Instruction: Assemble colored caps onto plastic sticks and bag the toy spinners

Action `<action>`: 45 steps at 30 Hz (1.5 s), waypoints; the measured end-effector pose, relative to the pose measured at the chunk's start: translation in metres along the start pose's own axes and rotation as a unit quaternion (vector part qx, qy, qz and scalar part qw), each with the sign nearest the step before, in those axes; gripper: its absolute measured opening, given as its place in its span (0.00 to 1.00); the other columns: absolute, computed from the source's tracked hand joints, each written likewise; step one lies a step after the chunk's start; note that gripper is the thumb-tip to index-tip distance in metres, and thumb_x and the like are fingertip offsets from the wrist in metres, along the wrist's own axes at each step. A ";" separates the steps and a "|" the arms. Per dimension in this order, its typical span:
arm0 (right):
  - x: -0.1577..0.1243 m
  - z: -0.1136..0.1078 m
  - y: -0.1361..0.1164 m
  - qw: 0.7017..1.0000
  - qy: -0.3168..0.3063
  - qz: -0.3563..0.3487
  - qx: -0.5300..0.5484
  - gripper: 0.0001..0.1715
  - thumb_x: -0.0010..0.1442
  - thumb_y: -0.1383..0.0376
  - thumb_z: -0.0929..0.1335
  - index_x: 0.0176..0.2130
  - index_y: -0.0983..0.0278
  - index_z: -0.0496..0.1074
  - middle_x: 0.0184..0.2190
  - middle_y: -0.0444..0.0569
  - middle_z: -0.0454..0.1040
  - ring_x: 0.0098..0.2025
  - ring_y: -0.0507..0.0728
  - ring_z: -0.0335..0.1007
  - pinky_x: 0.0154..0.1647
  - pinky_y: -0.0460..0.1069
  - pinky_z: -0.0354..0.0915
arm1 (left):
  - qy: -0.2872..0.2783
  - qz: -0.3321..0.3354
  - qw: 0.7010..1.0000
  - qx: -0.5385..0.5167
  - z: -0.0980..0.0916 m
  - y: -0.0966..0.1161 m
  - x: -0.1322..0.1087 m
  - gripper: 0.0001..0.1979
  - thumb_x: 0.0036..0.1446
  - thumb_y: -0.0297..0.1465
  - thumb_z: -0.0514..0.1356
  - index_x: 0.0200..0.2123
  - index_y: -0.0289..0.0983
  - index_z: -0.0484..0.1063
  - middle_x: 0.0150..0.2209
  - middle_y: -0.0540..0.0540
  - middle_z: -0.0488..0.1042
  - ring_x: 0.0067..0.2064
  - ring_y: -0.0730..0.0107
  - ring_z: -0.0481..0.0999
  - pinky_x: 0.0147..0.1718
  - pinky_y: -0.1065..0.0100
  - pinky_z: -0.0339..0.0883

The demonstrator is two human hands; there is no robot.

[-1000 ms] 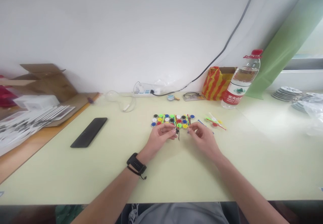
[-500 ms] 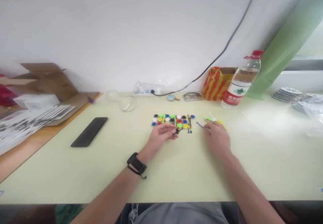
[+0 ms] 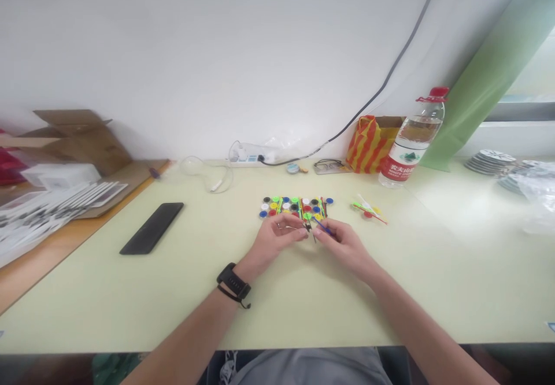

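My left hand (image 3: 280, 234), with a black watch on its wrist, pinches a small black plastic piece (image 3: 308, 227) with thin sticks on it. Close beside it, my right hand (image 3: 342, 243) is closed on a thin blue plastic stick (image 3: 321, 226), whose end points up toward the black piece. Whether the two parts touch I cannot tell. Just beyond my hands lie rows of small coloured discs (image 3: 287, 206) in blue, red, white, green, yellow and black, with thin coloured sticks between them. My fingers hide part of the nearest row.
A small pile of coloured sticks (image 3: 367, 208) lies to the right. At the back stand a water bottle (image 3: 410, 142), a striped bag (image 3: 368, 145) and a power strip (image 3: 246, 160). A black flat slab (image 3: 151, 228) lies left, near cardboard (image 3: 87, 136) and white cards (image 3: 82, 200).
My right hand has come left from the stick pile, bringing the blue stick beside the black piece. My left hand stays nearly in place.
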State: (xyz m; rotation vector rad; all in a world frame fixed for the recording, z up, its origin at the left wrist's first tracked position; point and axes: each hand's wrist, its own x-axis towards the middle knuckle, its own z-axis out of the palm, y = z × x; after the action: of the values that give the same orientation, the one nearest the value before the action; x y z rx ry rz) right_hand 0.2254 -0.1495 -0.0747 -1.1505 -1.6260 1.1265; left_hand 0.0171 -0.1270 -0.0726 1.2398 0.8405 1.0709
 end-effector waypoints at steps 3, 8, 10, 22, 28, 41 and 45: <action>0.000 0.005 -0.003 0.999 -0.028 -0.004 0.020 0.24 0.67 0.46 0.67 0.29 0.61 0.66 0.24 0.41 0.57 0.27 0.52 0.50 0.28 0.49 0.48 | -0.023 0.010 1.000 0.009 -0.001 -0.003 0.000 0.16 0.48 0.34 0.77 0.37 0.35 0.78 0.42 0.43 0.82 0.44 0.60 0.84 0.50 0.57 0.77; 0.006 -0.007 0.004 1.000 0.025 0.000 -0.006 0.22 0.65 0.46 0.68 0.33 0.61 0.70 0.25 0.42 0.63 0.27 0.53 0.55 0.28 0.49 0.51 | -0.018 0.014 1.000 0.018 -0.002 -0.004 0.001 0.19 0.49 0.35 0.77 0.43 0.36 0.79 0.47 0.40 0.82 0.48 0.57 0.83 0.50 0.58 0.76; 0.009 -0.022 0.012 0.992 0.096 -0.005 -0.088 0.22 0.65 0.47 0.67 0.34 0.62 0.72 0.24 0.43 0.64 0.27 0.54 0.56 0.28 0.50 0.51 | 0.007 0.007 0.999 0.043 -0.002 -0.003 0.001 0.18 0.52 0.38 0.75 0.43 0.36 0.79 0.47 0.39 0.82 0.47 0.58 0.82 0.47 0.61 0.75; 0.009 -0.064 0.037 0.852 0.318 0.132 -0.396 0.16 0.68 0.56 0.61 0.38 0.61 0.73 0.33 0.54 0.78 0.33 0.61 0.70 0.31 0.51 0.55 | 0.011 -0.026 0.997 0.075 -0.003 -0.001 0.001 0.16 0.55 0.40 0.72 0.42 0.36 0.80 0.40 0.42 0.82 0.37 0.69 0.78 0.36 0.69 0.69; 0.016 -0.057 0.045 0.906 0.285 -0.047 -0.309 0.17 0.65 0.65 0.60 0.50 0.62 0.71 0.39 0.54 0.76 0.38 0.61 0.72 0.39 0.53 0.64 | 0.008 -0.025 0.997 0.079 -0.003 -0.003 0.002 0.15 0.54 0.39 0.73 0.41 0.36 0.80 0.39 0.43 0.81 0.37 0.70 0.77 0.35 0.70 0.69; 0.023 -0.043 0.062 0.911 0.192 -0.118 -0.345 0.19 0.62 0.72 0.60 0.46 0.66 0.76 0.51 0.61 0.79 0.54 0.66 0.74 0.56 0.60 0.68 | 0.003 -0.023 0.995 0.093 -0.001 0.000 0.002 0.15 0.54 0.40 0.73 0.40 0.37 0.80 0.37 0.45 0.81 0.36 0.69 0.78 0.35 0.70 0.69; 0.025 -0.041 0.067 0.909 0.167 -0.112 -0.365 0.18 0.61 0.72 0.62 0.46 0.66 0.77 0.51 0.61 0.79 0.53 0.66 0.75 0.55 0.59 0.69 | 0.002 -0.025 0.996 0.087 -0.001 0.000 0.002 0.15 0.53 0.40 0.73 0.39 0.37 0.80 0.37 0.44 0.80 0.36 0.69 0.77 0.34 0.69 0.68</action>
State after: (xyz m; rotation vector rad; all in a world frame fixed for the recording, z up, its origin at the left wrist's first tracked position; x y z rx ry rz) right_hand 0.2733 -0.1050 -0.1253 -1.4622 -1.8840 0.1241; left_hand 0.0170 -0.1254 -0.0723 1.3543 0.9796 0.9765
